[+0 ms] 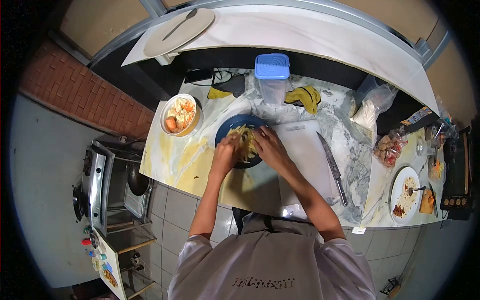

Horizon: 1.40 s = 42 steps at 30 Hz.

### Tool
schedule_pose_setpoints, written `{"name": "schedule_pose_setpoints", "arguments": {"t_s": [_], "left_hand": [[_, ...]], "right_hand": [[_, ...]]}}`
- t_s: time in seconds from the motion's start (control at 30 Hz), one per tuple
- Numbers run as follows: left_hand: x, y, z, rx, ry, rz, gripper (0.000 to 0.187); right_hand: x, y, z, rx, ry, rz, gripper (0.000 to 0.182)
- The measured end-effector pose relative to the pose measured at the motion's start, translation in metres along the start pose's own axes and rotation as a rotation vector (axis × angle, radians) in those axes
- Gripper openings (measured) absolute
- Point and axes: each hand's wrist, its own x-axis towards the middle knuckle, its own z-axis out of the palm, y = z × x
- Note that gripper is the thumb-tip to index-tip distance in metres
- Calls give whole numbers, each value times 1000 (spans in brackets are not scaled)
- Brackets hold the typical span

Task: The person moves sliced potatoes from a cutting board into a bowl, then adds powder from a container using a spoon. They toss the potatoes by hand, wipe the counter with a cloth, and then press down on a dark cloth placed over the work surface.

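Note:
A dark blue bowl (220, 136) on the marble-patterned counter contains pale yellow cut strips (245, 142), whose kind I cannot make out for certain. At the bowl's left side my left hand (229, 149) has its fingers curled into the strips. From the right, my right hand (270, 147) reaches over the rim, fingers bent around some of the strips. Both sets of fingertips are partly hidden among the food. Right of the bowl lies a white cutting board (306, 150), with a large knife (332, 166) along its right edge.
A round tub of chopped orange and pale food (180, 116) stands at left. Behind are a blue-lidded container (272, 67) and yellow-grey gloves (306, 98). Rightward are a bag of white powder (367, 112) and a white plate of food scraps (406, 182). A raised shelf (300, 25) overhangs the back.

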Motion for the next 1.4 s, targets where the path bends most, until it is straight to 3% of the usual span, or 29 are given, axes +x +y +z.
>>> {"name": "schedule_pose_setpoints", "arguments": {"t_s": [0.07,0.1,0.17,0.23,0.37,0.63,0.73,0.87,1.0,1.07,1.17,1.33,1.4], "left_hand": [[1,-13,5,-180,-245,15,41],[-2,-16,6,-185,-248,21,41],[-8,-21,11,-29,-161,233,43],[-6,-21,9,-95,-239,235,41],[2,-16,6,-41,-276,328,49],[26,-47,17,15,-357,739,50],[42,-48,4,-24,-532,663,52],[54,-37,-2,-48,-435,761,55],[54,-47,23,36,-486,832,65],[52,-52,24,25,-642,803,74],[48,-57,23,38,-617,803,76],[44,-53,17,-140,-620,785,65],[48,-57,22,-67,-586,849,62]], "right_hand": [[-6,12,8,-44,-40,-39,23],[-8,16,10,-83,-79,-80,24],[-16,22,13,-121,-60,-71,24],[-16,14,8,-163,-43,-55,23],[-12,-7,-12,-161,-12,147,21],[-28,-34,-13,-209,103,385,20],[-35,-50,-9,-213,148,473,20],[-40,-62,-5,-225,209,540,17],[-47,-54,12,-123,240,708,19],[-50,-50,25,-93,280,890,27],[-52,-42,44,-95,319,963,27],[-51,-35,57,-189,299,1024,26],[-49,-38,53,-132,270,1050,31]]}}
